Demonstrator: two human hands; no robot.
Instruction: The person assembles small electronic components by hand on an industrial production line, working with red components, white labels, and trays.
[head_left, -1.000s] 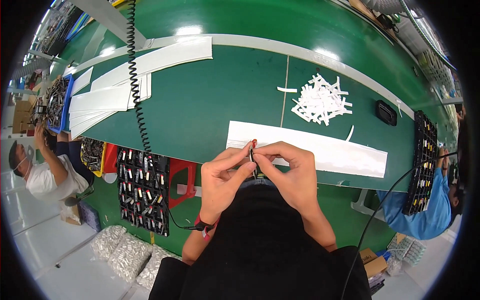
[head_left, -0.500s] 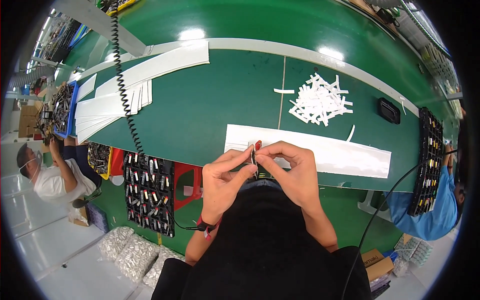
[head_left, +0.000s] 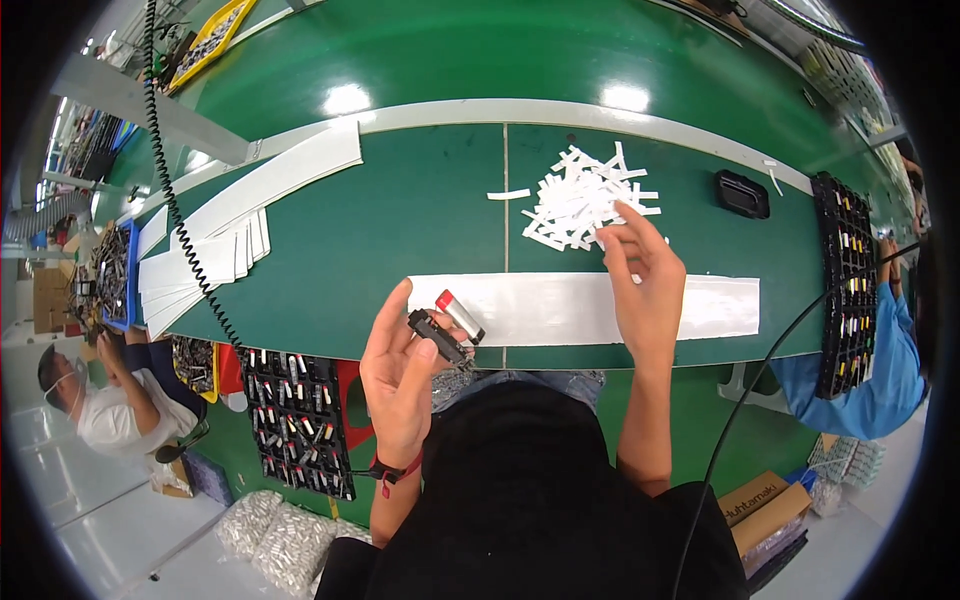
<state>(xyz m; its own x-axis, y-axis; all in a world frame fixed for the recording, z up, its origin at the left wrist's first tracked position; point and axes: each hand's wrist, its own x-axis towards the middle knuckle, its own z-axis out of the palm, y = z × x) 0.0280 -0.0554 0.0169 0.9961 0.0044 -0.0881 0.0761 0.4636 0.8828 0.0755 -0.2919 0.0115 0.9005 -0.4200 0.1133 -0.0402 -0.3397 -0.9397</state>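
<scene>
My left hand [head_left: 398, 375] grips a small black plastic part [head_left: 437, 336] between thumb and fingers, above the table's near edge. Beside that part, at the same hand, is a silver cylindrical cell [head_left: 461, 318] with a red end; whether the two are joined I cannot tell. My right hand [head_left: 648, 285] reaches over the near right side of a loose pile of white paper strips [head_left: 575, 195]. Its thumb and index finger are bent and apart at the pile, and no held strip can be made out. A long white sheet [head_left: 560, 308] lies under both hands.
White sheets [head_left: 270, 180] fan out at the left, behind a hanging coiled black cord [head_left: 185, 240]. A black dish [head_left: 742, 194] stands at the right. Black trays of cells [head_left: 300, 425] flank me, the right one [head_left: 845, 290] beside a person in blue. Another person sits at left.
My hands have parted from their meeting point. The left moved slightly left with the black part and cell; the right went forward to the strips. The whole view has shifted somewhat.
</scene>
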